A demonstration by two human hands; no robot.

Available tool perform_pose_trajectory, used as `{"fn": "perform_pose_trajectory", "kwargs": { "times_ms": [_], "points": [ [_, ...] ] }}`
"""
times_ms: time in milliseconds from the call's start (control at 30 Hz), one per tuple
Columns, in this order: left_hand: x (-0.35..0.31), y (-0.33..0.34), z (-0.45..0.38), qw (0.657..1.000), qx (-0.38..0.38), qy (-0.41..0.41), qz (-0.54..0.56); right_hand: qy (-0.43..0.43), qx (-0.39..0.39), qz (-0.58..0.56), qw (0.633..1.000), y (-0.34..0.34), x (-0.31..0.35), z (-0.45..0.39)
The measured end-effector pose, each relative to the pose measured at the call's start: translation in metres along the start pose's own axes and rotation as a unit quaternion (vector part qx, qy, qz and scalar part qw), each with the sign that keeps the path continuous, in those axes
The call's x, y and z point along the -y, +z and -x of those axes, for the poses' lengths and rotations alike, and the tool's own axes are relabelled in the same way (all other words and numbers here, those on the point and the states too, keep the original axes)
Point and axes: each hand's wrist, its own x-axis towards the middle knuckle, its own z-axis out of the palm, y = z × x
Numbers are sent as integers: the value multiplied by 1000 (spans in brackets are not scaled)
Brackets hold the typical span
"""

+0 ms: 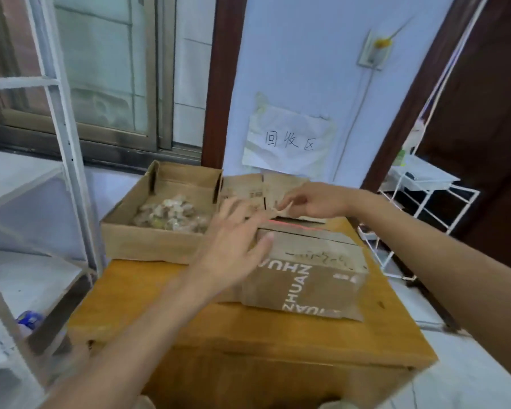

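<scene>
A brown cardboard box [313, 278] printed "ZHUAN ZHUAN" lies on a wooden table [189, 314], its top flaps nearly closed with a dark gap along the far side. My left hand [233, 246] lies flat with spread fingers on the box's left top flap. Farther back, my right hand [313, 200] pinches the edge of the far flap [281, 211] between thumb and fingers. To the left stands an open cardboard tray [148, 240] holding a heap of several small pale wrapped pieces [171, 215].
A paper sign [289, 143] with handwriting hangs on the wall behind the boxes. A white wire rack [419, 202] stands at the right by a dark door. White frame shelving [56, 143] fills the left, with a blue-capped bottle [30, 318] low down.
</scene>
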Motion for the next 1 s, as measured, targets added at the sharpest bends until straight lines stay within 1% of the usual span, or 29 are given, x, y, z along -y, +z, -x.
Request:
{"fn": "perform_pose_trajectory", "kwargs": {
  "times_ms": [67,133,167,267,367,433,467,500,567,600,633,667,700,733,767,800,833,867,900,933,967,1000],
  "points": [
    [-32,16,-6,996,25,30,-84,42,-31,-39,998,19,-43,26],
    [-46,30,-13,984,66,49,-158,78,-24,-67,994,32,-70,49],
    [-48,37,-16,981,88,45,-169,98,-18,-87,991,38,-78,60],
    [-45,52,-31,979,139,-5,-152,135,-3,-107,985,50,-77,86],
    [-49,60,-51,973,200,-69,-89,146,4,-120,982,56,-57,100],
    [-57,64,-61,965,218,-144,-28,131,-34,-153,979,57,-42,106],
    [-61,67,-64,960,219,-172,-11,129,-54,-196,971,57,-35,110],
    [-66,68,-65,956,223,-189,-9,132,-56,-263,954,58,-30,114],
    [-70,71,-64,954,219,-203,-3,138,-31,-410,901,62,-22,124],
    [-68,72,-64,957,200,-212,15,142,-31,-461,875,67,-24,128],
    [-66,71,-64,955,178,-231,53,145,-37,-503,851,75,-30,131],
    [-63,67,-63,949,148,-251,122,141,-43,-552,821,85,-37,135],
    [-61,60,-62,930,115,-275,217,127,-46,-601,788,98,-45,137],
    [-58,53,-58,893,70,-299,329,114,-53,-642,757,111,-52,140],
    [-56,45,-52,839,27,-325,435,107,-64,-669,733,126,-58,142],
    [-55,37,-44,780,-13,-349,519,110,-73,-684,717,138,-60,145],
    [-52,31,-35,733,-45,-364,573,122,-84,-693,705,150,-61,146],
    [-47,28,-26,704,-66,-369,603,136,-101,-696,697,159,-59,145],
    [-42,27,-17,690,-74,-370,617,143,-121,-694,695,167,-57,144],
    [-37,27,-10,684,-73,-372,623,145,-137,-686,700,172,-53,143],
    [-33,28,-5,686,-63,-379,618,143,-146,-676,708,177,-50,141],
    [-28,31,0,703,-46,-386,595,138,-150,-669,715,181,-46,139]
  ]
}}
